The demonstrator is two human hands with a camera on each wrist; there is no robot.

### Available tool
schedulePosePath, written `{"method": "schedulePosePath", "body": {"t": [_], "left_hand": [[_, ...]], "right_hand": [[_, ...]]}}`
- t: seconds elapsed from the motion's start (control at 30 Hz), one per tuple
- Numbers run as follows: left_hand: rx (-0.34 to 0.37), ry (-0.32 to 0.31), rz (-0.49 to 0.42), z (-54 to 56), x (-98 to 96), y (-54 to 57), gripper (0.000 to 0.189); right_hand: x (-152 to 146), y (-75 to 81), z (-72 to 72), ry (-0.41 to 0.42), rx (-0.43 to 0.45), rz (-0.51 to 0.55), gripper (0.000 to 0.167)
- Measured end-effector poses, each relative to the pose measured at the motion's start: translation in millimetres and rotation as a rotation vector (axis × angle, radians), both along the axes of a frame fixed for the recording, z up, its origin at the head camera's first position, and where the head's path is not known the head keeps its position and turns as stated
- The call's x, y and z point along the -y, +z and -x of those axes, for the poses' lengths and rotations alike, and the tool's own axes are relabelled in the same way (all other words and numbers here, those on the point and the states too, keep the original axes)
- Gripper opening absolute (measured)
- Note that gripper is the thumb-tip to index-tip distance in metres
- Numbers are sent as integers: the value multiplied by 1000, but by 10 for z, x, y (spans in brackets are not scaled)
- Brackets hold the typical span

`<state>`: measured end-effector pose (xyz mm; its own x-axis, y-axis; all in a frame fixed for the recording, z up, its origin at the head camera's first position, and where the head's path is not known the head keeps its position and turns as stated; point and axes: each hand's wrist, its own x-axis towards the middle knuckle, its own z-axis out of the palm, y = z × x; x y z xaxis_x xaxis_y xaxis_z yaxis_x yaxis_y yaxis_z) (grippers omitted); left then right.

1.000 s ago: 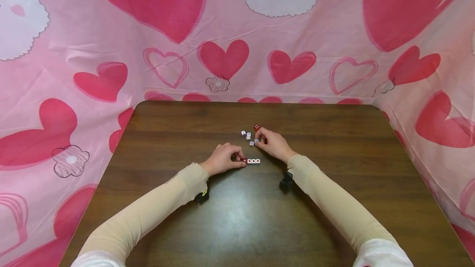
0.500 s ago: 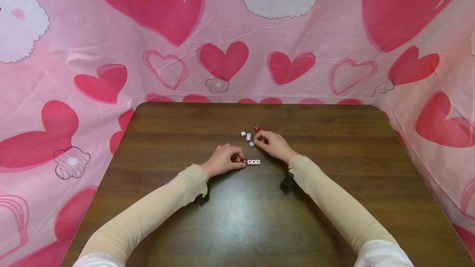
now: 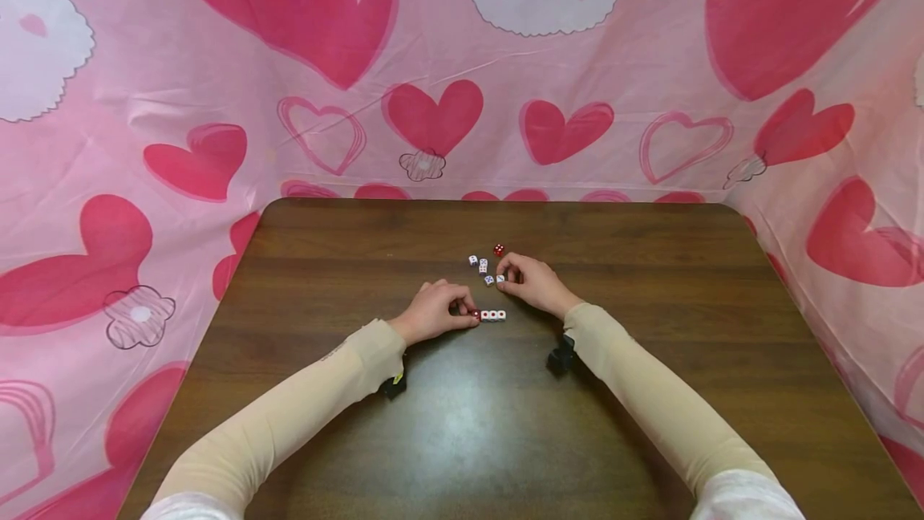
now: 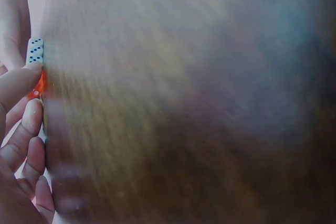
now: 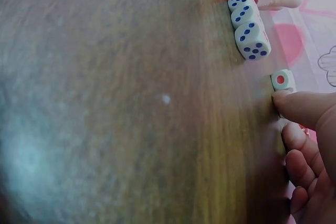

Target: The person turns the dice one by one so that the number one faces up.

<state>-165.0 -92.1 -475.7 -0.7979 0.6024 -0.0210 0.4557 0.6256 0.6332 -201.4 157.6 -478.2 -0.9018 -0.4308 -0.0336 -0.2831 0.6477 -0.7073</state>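
My left hand [image 3: 435,310] pinches a red die [image 3: 476,315] between thumb and fingers. That die stands at the left end of a straight row, against three white dice [image 3: 494,315] whose red single pips face up. In the right wrist view the sides of these white dice [image 5: 252,41] show blue pips. Behind the row, my right hand [image 3: 534,283] pinches a white die [image 3: 500,279] with thumb and forefinger. Just left of it lies another white die [image 3: 488,280]. In the right wrist view the right thumb [image 5: 302,107] partly covers a white die with a red pip [image 5: 282,79].
Farther back on the wooden table [image 3: 462,424] lie more loose white dice [image 3: 483,266], one of them slightly apart [image 3: 472,261]. A loose red die [image 3: 499,249] sits behind the right fingers. A pink heart-patterned cloth [image 3: 570,62] hangs around the table's back and sides.
The white die at my right fingertips was hidden half a second ago; it shows again now, turned and slightly nearer the row. My left hand and the row have not moved.
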Motion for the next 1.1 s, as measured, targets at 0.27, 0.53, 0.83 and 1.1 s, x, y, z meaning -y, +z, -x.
{"method": "schedulePosePath", "body": {"t": [0.27,0.53,0.83,1.1], "left_hand": [[12,3,-2,1,1,-2,13],[26,2,8,6,1,-6,13],[32,6,18,6,-10,28,13],[31,5,25,20,-9,11,13]], "right_hand": [[-11,22,-13,7,15,6,17],[-17,8,6,31,-4,-10,15],[-27,-35,26,37,-24,2,15],[4,-27,26,18,-43,-42,22]]}}
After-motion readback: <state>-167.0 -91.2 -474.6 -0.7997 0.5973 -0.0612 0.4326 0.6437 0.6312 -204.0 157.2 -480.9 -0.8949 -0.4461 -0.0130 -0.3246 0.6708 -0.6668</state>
